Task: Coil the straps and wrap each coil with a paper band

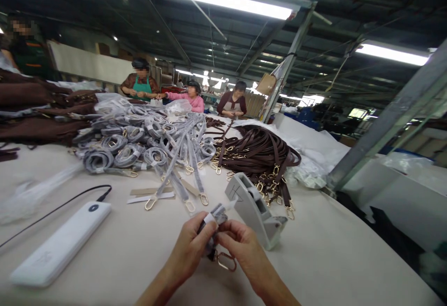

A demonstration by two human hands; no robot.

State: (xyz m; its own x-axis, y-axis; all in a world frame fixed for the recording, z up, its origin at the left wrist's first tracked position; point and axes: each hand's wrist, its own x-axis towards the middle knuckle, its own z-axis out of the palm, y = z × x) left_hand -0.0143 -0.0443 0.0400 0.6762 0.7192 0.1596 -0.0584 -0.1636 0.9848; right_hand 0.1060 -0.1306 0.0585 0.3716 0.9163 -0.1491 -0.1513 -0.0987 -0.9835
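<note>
My left hand [195,238] is closed around a coiled strap [219,214] in clear plastic wrap, with a white band round it near my thumb. A gold oval clasp [226,261] hangs from the coil's lower end. From the other side, the fingers of my right hand [240,241] pinch at the coil's edge; the exact spot they grip is partly hidden. Just beyond my right hand stands a grey tape dispenser [256,208]. Ahead of my hands, several loose wrapped straps [195,178] lie with their gold clasps towards me.
Wrapped coiled straps [129,150] form a heap at the back left, beside a pile of brown straps [258,150]. A white power bank [63,245] with a black cable lies at left. Brown fabric pieces [42,105] are stacked far left. Several people work across the table [314,259].
</note>
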